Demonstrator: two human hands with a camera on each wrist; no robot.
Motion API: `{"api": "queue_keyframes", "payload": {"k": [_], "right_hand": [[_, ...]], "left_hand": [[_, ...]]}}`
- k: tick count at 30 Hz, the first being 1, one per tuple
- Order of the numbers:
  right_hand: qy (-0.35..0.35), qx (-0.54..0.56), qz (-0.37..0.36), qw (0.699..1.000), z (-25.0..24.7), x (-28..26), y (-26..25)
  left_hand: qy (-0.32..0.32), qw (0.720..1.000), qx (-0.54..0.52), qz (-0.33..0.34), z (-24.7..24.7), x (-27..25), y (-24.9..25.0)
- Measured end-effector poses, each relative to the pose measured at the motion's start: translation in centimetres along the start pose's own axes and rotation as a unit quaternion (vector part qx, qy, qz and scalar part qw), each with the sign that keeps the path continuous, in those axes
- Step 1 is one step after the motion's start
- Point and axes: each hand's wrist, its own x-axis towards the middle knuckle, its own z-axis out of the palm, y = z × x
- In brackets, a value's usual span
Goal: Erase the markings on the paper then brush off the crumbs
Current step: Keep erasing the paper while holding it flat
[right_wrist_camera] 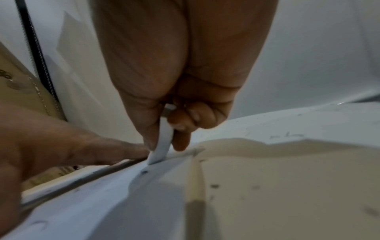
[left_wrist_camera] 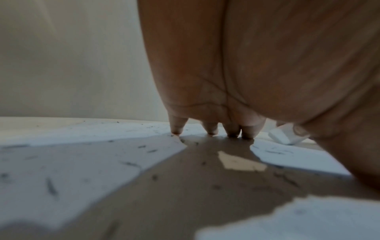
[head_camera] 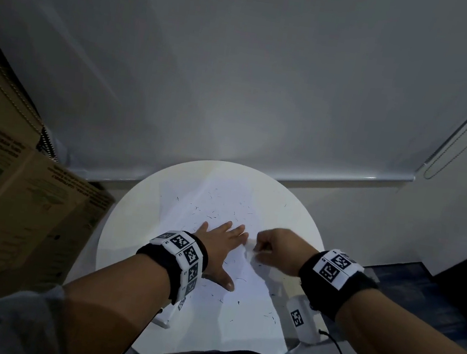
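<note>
Wall: pale grey, behind everything.
Box: brown cardboard, printed, to the left of the table.
Table: round, white.
Paper: white sheet lying on the table, rumpled near the right hand.
Left hand: fingers straight and spread, pressed flat on the paper, gripping nothing.
Right hand: curled, pinching the eraser, just beside the left fingertips.
Eraser: white slab, lower end touching the paper.
Crumbs: dark slivers strewn over the sheet, a few on the table.
</note>
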Motion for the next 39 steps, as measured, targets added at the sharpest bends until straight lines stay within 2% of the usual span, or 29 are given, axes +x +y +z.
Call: {"api": "queue_keyframes", "payload": {"k": [2,3,8,9,12,13,16,18,21,23,27,29,32,34,37,39], "right_hand": [[-0.081,0.009,-0.014,0.997,0.5,-0.4,-0.6],[-0.089,0.009,-0.012,0.996,0.5,-0.3,-0.5],[0.060,0.014,0.034,0.997,0.2,1.1,0.7],[0.054,0.026,0.033,0.998,0.2,0.9,0.5],[-0.056,0.065,0.010,0.996,1.0,0.2,0.1],[-0.064,0.062,0.004,0.996,1.1,0.1,0.0],[0.032,0.060,0.028,0.997,0.7,1.2,0.4],[0.053,0.063,0.041,0.996,0.5,1.5,0.4],[-0.056,0.085,0.020,0.995,1.2,0.6,0.0],[-0.078,0.090,0.016,0.993,1.3,0.2,0.1],[0.053,0.034,0.045,0.997,0.0,1.0,1.4],[0.019,0.049,0.036,0.998,-0.1,0.6,1.7],[-0.098,0.085,0.013,0.991,0.6,-0.4,1.3],[-0.068,0.058,0.006,0.996,0.4,-0.2,1.4],[0.051,0.030,0.035,0.998,-0.1,0.6,1.9],[0.038,0.033,0.030,0.998,0.1,0.3,1.7]], "left_hand": [[-0.001,1.000,0.002,0.003,0.0,0.0,0.0],[-0.001,1.000,0.002,0.003,-0.1,-0.1,0.0],[0.002,1.000,-0.004,0.002,-0.2,-0.2,0.0],[0.002,1.000,-0.004,0.003,-0.1,-0.2,0.0],[0.003,1.000,-0.005,0.004,-0.1,-0.2,0.0],[0.003,1.000,-0.006,0.004,-0.1,-0.2,0.0],[0.003,1.000,-0.012,0.003,-0.1,-0.2,0.0],[0.004,1.000,-0.011,0.002,-0.1,-0.2,0.0],[0.004,1.000,-0.009,0.004,-0.1,-0.2,-0.1],[0.000,1.000,-0.005,0.003,-0.1,-0.1,-0.1],[-0.001,1.000,0.011,0.002,0.1,0.1,-0.2],[-0.002,1.000,0.016,0.004,0.2,0.2,-0.2],[-0.004,1.000,0.020,0.004,0.3,0.4,-0.3],[-0.002,1.000,0.022,0.002,0.3,0.4,-0.3],[0.000,1.000,0.017,0.002,0.3,0.4,-0.2],[0.002,1.000,0.016,0.002,0.3,0.4,-0.2]]}}
